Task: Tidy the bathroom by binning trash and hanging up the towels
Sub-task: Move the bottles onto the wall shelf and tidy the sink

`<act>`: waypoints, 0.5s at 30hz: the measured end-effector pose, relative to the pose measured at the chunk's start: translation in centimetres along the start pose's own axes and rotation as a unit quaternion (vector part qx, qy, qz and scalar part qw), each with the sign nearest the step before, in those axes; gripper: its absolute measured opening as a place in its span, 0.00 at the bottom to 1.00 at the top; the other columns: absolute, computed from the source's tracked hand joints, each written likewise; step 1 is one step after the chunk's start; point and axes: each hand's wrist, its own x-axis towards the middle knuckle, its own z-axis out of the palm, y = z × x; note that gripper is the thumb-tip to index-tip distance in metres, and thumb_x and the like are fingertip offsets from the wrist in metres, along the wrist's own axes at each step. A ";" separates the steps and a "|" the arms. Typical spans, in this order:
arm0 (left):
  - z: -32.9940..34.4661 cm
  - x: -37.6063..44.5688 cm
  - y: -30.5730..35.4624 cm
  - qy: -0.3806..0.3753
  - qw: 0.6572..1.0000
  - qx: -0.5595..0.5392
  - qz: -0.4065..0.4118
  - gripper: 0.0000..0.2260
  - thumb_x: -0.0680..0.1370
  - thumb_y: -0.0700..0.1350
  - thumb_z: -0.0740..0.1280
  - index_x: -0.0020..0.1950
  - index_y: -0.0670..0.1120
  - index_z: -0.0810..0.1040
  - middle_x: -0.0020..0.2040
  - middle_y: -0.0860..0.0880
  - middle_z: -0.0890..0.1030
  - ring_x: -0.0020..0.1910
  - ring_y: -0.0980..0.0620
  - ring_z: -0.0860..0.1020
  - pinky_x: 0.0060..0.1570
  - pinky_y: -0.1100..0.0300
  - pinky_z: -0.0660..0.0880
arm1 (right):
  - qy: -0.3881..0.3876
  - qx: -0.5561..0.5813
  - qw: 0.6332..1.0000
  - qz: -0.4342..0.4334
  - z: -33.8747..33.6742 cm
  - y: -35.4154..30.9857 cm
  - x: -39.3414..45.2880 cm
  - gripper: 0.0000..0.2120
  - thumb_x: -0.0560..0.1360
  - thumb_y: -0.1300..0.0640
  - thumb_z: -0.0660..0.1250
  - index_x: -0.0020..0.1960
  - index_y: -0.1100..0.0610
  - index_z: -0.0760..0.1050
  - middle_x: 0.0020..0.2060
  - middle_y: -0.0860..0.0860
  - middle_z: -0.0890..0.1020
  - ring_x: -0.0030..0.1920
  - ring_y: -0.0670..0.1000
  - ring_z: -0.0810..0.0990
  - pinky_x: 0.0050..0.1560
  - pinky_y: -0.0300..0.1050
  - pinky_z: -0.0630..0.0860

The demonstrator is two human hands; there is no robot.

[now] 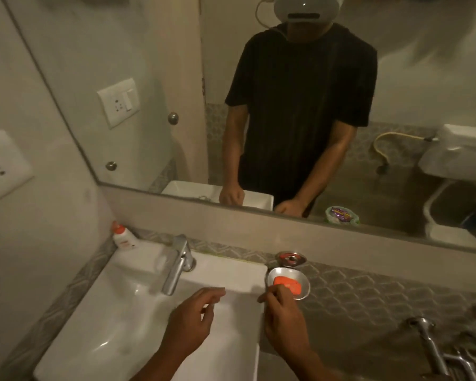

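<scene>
My right hand [283, 323] reaches past the right corner of the white sink [121, 325]. Its curled fingertips pinch the near edge of an orange soap bar [290, 285] lying in a round steel dish [304, 294] fixed to the wall. My left hand [193, 317] hovers over the basin with loosely curled fingers and holds nothing. In the mirror's reflection a small bin with a green liner [341, 215] stands on the floor behind me, with a purple wrapper in it.
A chrome tap [176, 268] stands at the back of the sink, and a white bottle with an orange cap [123, 237] sits at its back left corner. Wall taps [437, 347] project at the lower right. A large mirror [149, 78] covers the wall ahead; a toilet cistern [462, 152] shows in it.
</scene>
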 end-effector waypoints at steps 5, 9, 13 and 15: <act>-5.0 -2.7 -1.2 0.100 0.994 0.008 -0.033 0.13 0.79 0.38 0.66 0.50 0.57 0.80 0.51 0.61 0.83 0.47 0.62 0.83 0.44 0.61 0.80 | -0.052 0.050 0.995 -0.075 3.3 -7.0 1.9 0.18 0.67 0.70 0.64 0.51 0.53 0.79 0.48 0.47 0.75 0.45 0.48 0.77 0.40 0.42 0.75; -8.1 -4.0 -2.9 0.147 0.988 0.013 -0.051 0.13 0.77 0.38 0.64 0.50 0.57 0.79 0.49 0.61 0.83 0.47 0.60 0.83 0.41 0.60 0.80 | -0.083 0.071 0.986 -0.129 4.9 -11.2 3.2 0.17 0.68 0.68 0.64 0.52 0.52 0.78 0.49 0.46 0.75 0.45 0.48 0.77 0.40 0.39 0.74; -11.2 -4.5 -5.6 0.184 0.980 0.041 -0.058 0.18 0.76 0.32 0.65 0.51 0.57 0.80 0.49 0.61 0.82 0.51 0.60 0.82 0.47 0.61 0.80 | -0.096 0.112 0.975 -0.169 6.5 -14.9 4.0 0.14 0.71 0.65 0.65 0.53 0.51 0.78 0.50 0.46 0.75 0.45 0.49 0.78 0.39 0.41 0.76; -12.6 -4.4 -6.6 0.194 0.978 0.049 -0.055 0.17 0.76 0.34 0.65 0.53 0.57 0.80 0.52 0.62 0.82 0.53 0.61 0.81 0.50 0.61 0.80 | -0.095 0.130 0.971 -0.176 7.2 -16.4 4.5 0.14 0.72 0.63 0.65 0.54 0.49 0.78 0.50 0.45 0.75 0.45 0.48 0.79 0.39 0.42 0.78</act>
